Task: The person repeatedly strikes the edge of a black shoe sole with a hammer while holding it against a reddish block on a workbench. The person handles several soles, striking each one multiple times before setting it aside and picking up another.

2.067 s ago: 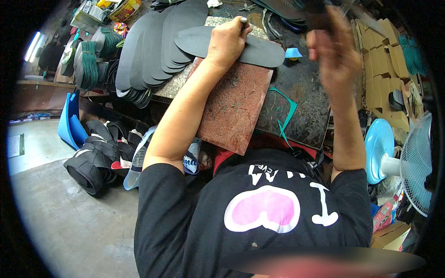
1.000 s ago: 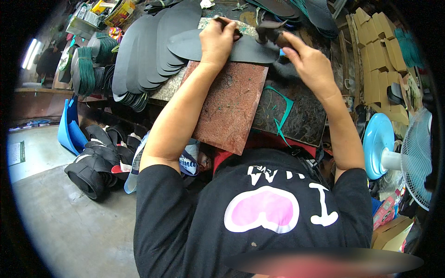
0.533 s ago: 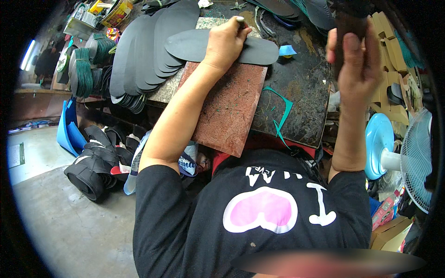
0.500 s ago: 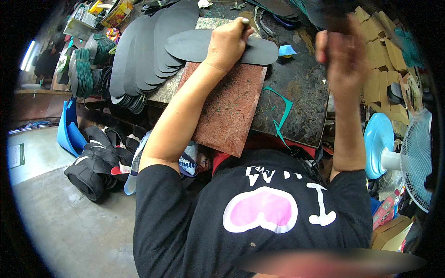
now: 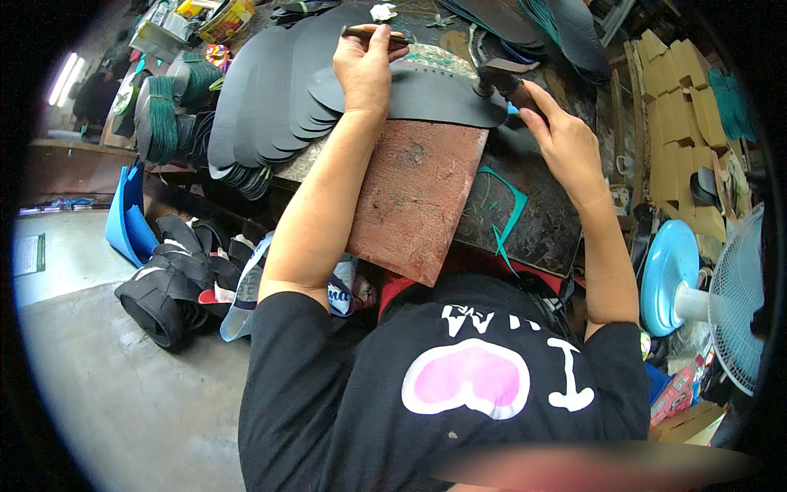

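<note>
My left hand [image 5: 363,75] is closed round a dark metal punch [image 5: 354,33], tilted nearly level above the far side of a dark grey shoe sole [image 5: 434,100]. Along that sole's far edge runs a row of small holes. The sole lies flat across a reddish-brown board [image 5: 418,197], its left end against a fanned stack of similar soles [image 5: 254,98]. In my right hand [image 5: 570,148] is a hammer [image 5: 498,82], its head low over the sole's right end. Whether the head touches the sole I cannot tell.
A strip of green offcut [image 5: 515,205] lies on the dark worktable [image 5: 541,230] right of the board. Green cord bundles [image 5: 157,123] stand at the left. Cardboard boxes [image 5: 676,123] and a fan [image 5: 738,303] are at the right. More dark soles [image 5: 574,33] lie at the back.
My left hand has lifted the punch off the sole, tipped it over and moved left. My right hand has come down and left with the hammer. The row of holes now shows.
</note>
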`<action>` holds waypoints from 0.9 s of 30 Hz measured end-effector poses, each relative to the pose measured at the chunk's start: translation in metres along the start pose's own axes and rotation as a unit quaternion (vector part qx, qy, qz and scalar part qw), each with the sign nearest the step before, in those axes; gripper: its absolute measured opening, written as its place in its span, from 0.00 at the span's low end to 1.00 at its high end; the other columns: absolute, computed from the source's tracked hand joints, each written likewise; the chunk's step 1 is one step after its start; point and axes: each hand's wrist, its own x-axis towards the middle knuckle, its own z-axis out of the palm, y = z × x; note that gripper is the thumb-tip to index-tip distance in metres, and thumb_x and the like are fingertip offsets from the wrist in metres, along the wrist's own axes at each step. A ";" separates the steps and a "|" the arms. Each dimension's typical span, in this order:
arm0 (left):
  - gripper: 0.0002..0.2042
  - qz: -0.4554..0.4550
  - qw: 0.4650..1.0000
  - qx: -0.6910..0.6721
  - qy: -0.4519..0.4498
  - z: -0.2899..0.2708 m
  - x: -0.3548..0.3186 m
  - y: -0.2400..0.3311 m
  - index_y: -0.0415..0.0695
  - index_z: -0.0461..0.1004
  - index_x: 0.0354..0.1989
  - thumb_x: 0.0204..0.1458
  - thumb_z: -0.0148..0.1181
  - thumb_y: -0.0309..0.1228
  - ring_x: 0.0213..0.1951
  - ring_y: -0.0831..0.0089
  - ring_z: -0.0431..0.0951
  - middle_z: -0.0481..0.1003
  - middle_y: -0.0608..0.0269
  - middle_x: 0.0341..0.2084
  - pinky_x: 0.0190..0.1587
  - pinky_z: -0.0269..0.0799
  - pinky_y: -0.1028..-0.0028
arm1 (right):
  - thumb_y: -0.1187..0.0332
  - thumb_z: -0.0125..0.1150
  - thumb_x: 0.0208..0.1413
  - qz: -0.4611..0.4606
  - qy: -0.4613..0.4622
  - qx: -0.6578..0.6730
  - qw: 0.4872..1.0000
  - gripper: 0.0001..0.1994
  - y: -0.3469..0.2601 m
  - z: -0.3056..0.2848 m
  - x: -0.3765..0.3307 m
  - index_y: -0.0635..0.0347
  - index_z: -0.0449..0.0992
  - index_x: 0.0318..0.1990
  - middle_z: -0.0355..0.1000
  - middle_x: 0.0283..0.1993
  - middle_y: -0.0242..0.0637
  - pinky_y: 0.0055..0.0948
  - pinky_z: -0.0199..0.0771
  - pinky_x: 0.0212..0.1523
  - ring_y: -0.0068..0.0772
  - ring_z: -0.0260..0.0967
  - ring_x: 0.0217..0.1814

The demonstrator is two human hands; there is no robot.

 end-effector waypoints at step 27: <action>0.05 0.009 0.963 0.242 -0.120 0.009 -0.011 -0.008 0.36 0.76 0.34 0.55 0.63 0.25 0.28 0.78 0.80 0.80 0.60 0.27 0.33 0.79 0.77 | 0.50 0.50 0.63 0.005 -0.009 -0.004 1.000 0.21 -0.002 0.000 0.001 0.42 0.68 0.61 0.77 0.37 0.50 0.48 0.74 0.37 0.56 0.75 0.39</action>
